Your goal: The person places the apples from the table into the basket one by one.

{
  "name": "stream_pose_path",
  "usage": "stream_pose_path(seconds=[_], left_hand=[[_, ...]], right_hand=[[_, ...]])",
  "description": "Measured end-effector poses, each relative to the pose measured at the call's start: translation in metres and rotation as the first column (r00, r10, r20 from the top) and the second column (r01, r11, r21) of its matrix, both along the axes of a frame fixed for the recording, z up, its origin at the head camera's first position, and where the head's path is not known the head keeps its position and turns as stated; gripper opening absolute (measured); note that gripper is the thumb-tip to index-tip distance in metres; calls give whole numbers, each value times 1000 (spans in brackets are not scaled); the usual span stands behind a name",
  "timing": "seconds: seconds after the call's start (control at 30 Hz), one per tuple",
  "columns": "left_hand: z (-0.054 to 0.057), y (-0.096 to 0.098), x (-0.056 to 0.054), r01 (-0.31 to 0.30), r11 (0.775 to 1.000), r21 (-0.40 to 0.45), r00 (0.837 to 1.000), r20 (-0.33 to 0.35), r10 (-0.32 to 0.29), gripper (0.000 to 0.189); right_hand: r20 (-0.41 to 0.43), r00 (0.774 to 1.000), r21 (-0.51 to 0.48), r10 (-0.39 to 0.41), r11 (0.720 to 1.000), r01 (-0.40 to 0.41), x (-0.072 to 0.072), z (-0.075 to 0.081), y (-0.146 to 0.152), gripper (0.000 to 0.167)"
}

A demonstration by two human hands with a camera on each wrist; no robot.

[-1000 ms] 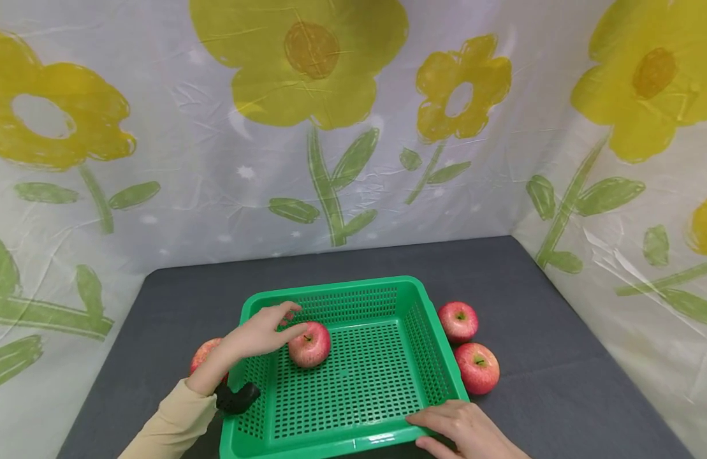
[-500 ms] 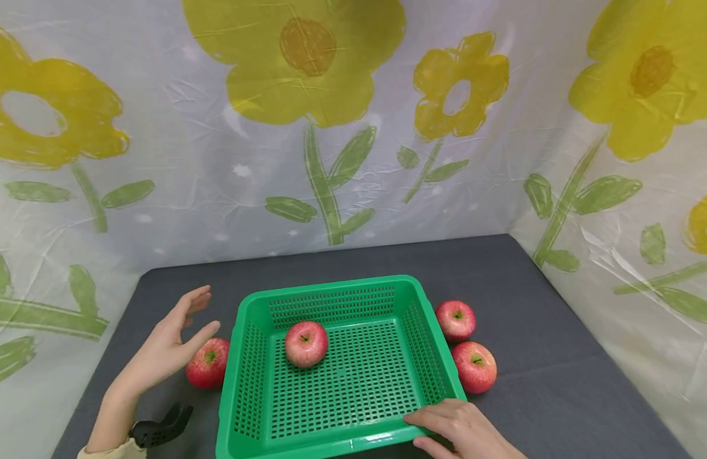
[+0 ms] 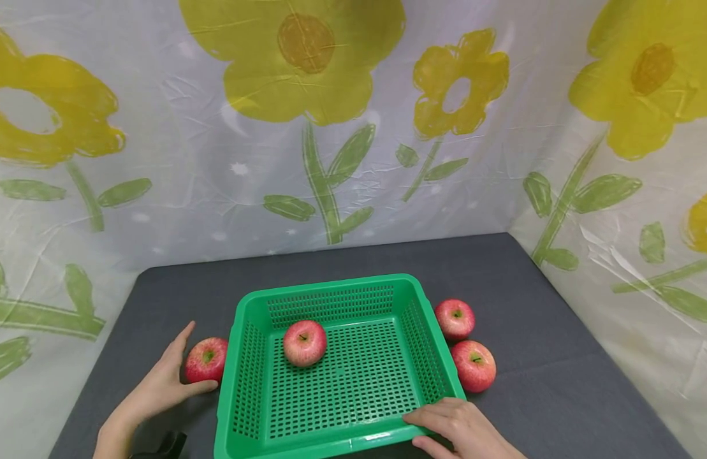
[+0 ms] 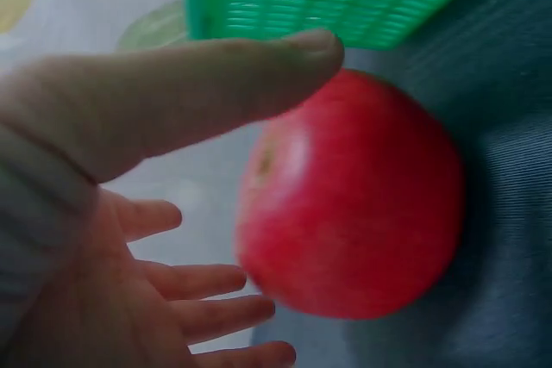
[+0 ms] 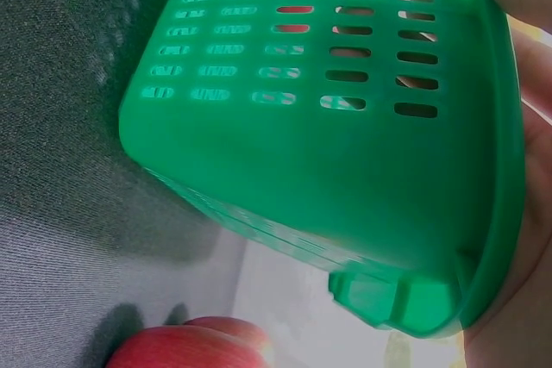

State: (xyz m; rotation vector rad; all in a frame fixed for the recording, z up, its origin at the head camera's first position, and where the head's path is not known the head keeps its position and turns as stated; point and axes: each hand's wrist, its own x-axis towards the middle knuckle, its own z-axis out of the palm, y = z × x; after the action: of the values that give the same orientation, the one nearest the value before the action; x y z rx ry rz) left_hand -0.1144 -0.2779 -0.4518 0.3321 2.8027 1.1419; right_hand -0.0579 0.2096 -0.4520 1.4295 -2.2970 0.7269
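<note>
On the dark cloth left of the green plastic basket point(image 3: 330, 447) lies a red apple point(image 3: 206, 359). My left hand point(image 3: 158, 386) is beside that apple, thumb on its near side and the other fingers spread on its left. In the left wrist view the fingers stay fairly straight, with the thumb point(image 4: 233, 79) across the edge of the apple point(image 4: 354, 204). My right hand point(image 3: 459, 423) grips the front right rim of the basket, fingers over the top and thumb outside. One apple point(image 3: 305, 343) sits inside the basket, toward its left back.
Two more apples, one farther back point(image 3: 454, 319) and one nearer point(image 3: 473, 366), lie against the basket's right side. A flower-printed sheet point(image 3: 353, 185) hangs behind and beside the dark-covered table point(image 3: 554, 376).
My left hand has left the apple in the basket, swung left over the rim and come down beside the apple outside. The right hand stays on the rim.
</note>
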Motion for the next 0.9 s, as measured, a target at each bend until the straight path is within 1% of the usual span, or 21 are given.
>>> stream_pose_path(seconds=[0.17,0.3,0.43,0.53,0.73,0.9], left_hand=[[-9,7,-2,2,1000,10,1000,-2,-2,116],[-14,10,-5,-3,1000,-20,1000,-3,3,110],[-18,12,-6,-32,997,-75,999,-2,32,103],[-20,13,-7,-57,993,-105,998,-14,56,98],[-22,15,-7,-121,985,-126,990,-84,111,89],[-19,16,-6,-168,978,-122,982,-107,155,87]], right_hand=[[-1,1000,-2,1,1000,-1,0,0,0,20],[8,1000,0,-1,1000,1,0,0,0,20],[18,1000,2,-1,1000,1,1,0,0,21],[19,1000,2,-4,1000,4,1,0,0,20],[18,1000,5,-7,1000,7,1,0,0,20],[33,999,6,-9,1000,8,1,1,0,20]])
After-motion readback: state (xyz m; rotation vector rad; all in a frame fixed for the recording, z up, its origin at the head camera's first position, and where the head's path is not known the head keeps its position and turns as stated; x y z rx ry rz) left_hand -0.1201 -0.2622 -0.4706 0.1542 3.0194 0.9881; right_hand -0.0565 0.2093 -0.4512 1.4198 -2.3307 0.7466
